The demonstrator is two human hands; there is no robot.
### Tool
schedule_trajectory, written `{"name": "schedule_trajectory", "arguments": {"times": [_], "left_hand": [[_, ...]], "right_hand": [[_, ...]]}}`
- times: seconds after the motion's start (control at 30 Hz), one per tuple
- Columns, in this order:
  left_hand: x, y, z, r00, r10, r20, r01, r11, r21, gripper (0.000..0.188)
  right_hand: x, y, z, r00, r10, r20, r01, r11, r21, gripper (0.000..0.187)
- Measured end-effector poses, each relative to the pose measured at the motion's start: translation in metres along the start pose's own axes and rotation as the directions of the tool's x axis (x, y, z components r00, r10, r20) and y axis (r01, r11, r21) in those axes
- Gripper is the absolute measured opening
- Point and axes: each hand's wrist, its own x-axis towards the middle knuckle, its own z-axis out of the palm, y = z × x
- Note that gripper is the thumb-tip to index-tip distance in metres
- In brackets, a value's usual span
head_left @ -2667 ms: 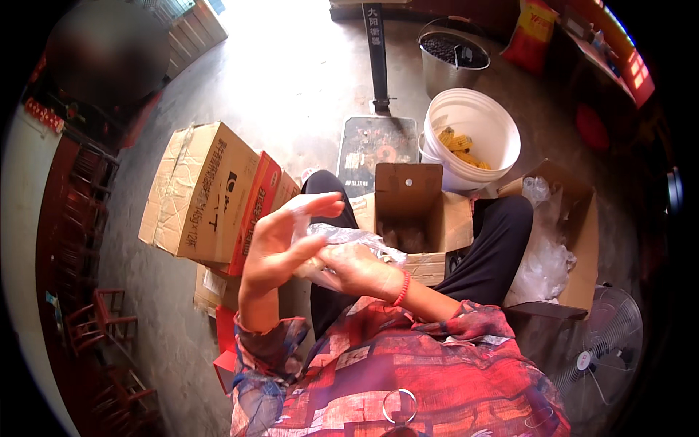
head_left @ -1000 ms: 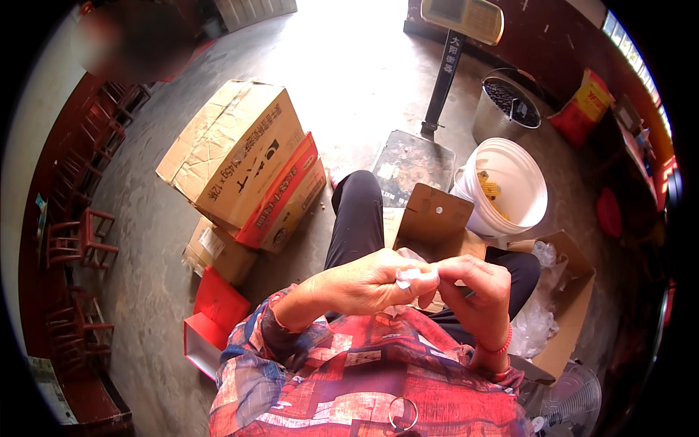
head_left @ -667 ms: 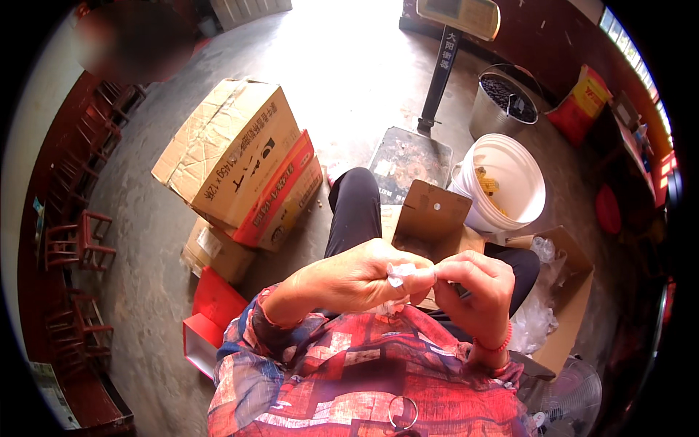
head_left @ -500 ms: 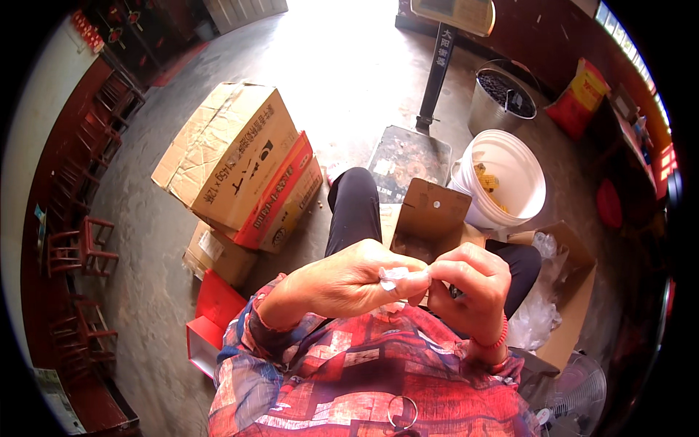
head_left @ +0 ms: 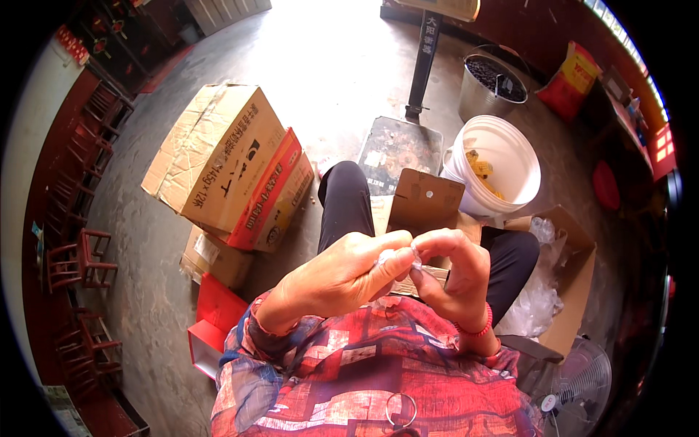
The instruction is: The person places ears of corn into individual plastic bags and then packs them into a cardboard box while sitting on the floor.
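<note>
My left hand (head_left: 346,278) and my right hand (head_left: 460,275) meet in front of my chest, above an open cardboard box between my knees. A crumpled white scrap (head_left: 385,256), thin like paper or plastic film, is tucked between the thumb and forefinger of my left hand. More whitish film (head_left: 416,256) shows where the fingertips meet, pinched by the curled forefinger and thumb of my right hand. Whether both bits are one piece I cannot tell. The open cardboard box (head_left: 426,200) has one flap upright; the hands hide most of its inside.
A platform scale (head_left: 400,153) stands ahead, beside a white bucket (head_left: 524,164) with yellow pieces inside and a metal pail (head_left: 480,102) of dark pieces. Stacked cartons (head_left: 218,153) and a red box (head_left: 218,309) are left. Right are a carton of clear plastic bags (head_left: 535,306) and a fan (head_left: 582,386).
Both hands have risen slightly. My right forefinger and thumb have curled into a rounder pinch, and whitish film now shows between the fingertips. The whole view has shifted a little.
</note>
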Motion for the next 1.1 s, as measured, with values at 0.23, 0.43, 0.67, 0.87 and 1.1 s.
{"name": "schedule_trajectory", "arguments": {"times": [0.23, 0.43, 0.67, 0.87, 1.1], "left_hand": [[0.002, 0.000, 0.001, 0.998, -0.068, 0.015, 0.069, 0.997, -0.030, 0.029], [0.004, 0.002, 0.005, 0.991, -0.046, -0.125, 0.048, 0.999, 0.016, 0.026], [0.009, -0.006, 0.007, 0.975, -0.028, -0.220, 0.022, 0.999, -0.031, 0.025], [0.014, -0.011, 0.000, 0.995, -0.008, -0.099, -0.016, 0.971, -0.239, 0.023], [0.022, -0.013, -0.003, 0.963, 0.254, -0.092, -0.255, 0.967, 0.002, 0.012]], "right_hand": [[-0.002, 0.002, -0.001, 0.975, -0.221, 0.004, 0.212, 0.928, -0.306, 0.017], [-0.012, 0.016, -0.005, 0.995, 0.094, -0.044, -0.096, 0.993, -0.061, 0.009], [-0.013, 0.023, -0.005, 0.993, 0.080, -0.090, -0.073, 0.994, 0.079, 0.011], [-0.007, 0.022, -0.013, 0.994, -0.111, 0.011, 0.110, 0.992, 0.060, 0.029], [-0.004, 0.032, -0.004, 0.993, 0.048, 0.109, -0.054, 0.998, 0.045, 0.049]]}}
